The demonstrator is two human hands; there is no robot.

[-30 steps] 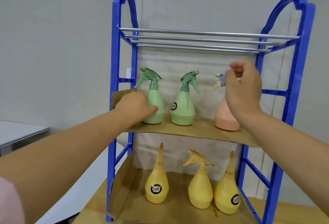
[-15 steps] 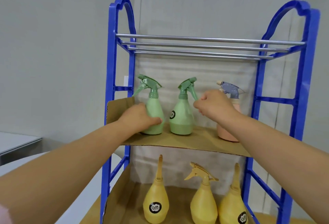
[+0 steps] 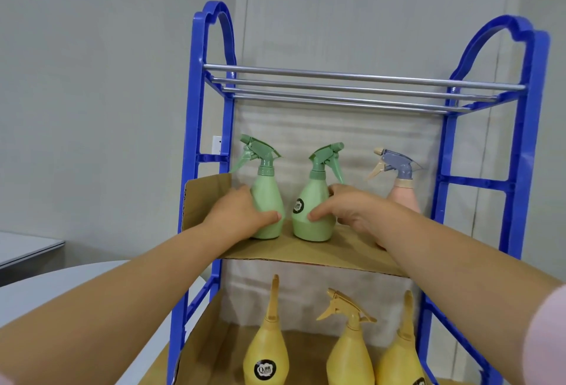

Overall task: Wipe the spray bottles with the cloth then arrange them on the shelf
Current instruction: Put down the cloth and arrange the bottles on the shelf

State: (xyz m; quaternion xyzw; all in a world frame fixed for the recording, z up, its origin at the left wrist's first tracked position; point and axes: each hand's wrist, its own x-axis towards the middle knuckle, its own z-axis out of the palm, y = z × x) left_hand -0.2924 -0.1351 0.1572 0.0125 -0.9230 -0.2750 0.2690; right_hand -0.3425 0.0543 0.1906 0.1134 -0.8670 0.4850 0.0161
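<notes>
On the cardboard middle shelf of a blue rack stand two green spray bottles and a pink one with a grey-blue trigger. My left hand grips the left green bottle at its base. My right hand wraps around the second green bottle, thumb on its front. Both bottles stand upright. Three yellow spray bottles stand on the lower cardboard shelf. No cloth is in view.
Steel rods form the rack's top tier, bare of objects. A white sheet hangs behind the shelves. A round white table lies at lower left, with a grey surface behind it. Grey walls stand behind.
My right hand left the pink bottle's trigger, moved left and down, and closed on the second green bottle. My left hand stayed on the left green bottle. The view shifted closer.
</notes>
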